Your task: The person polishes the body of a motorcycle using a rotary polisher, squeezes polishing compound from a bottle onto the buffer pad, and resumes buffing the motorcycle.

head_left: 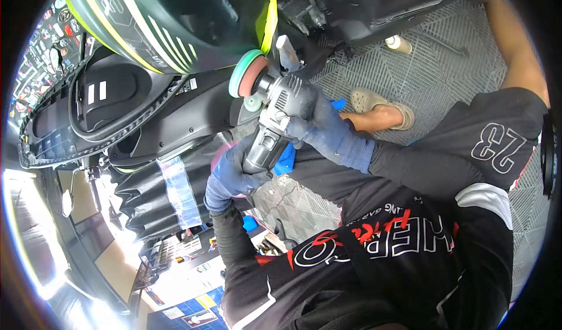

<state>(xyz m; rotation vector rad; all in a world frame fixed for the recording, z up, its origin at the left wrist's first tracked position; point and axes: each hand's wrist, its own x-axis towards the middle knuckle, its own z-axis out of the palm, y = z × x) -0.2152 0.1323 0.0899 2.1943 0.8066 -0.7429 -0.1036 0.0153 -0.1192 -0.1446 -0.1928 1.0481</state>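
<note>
Blue-gloved hands (331, 125) both gripping polisher (273, 117); shirt (374, 271) lettered "HERO" upside down, shorts (462, 132) "23".

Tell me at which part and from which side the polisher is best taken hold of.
Likely by the long casing of the polisher, coming from its rear end, away from the round pad. The narrow body leaves room to wrap a grip: the left hand holds the rear, the right hand nearer the head. The pad at the front should be left free.
</note>
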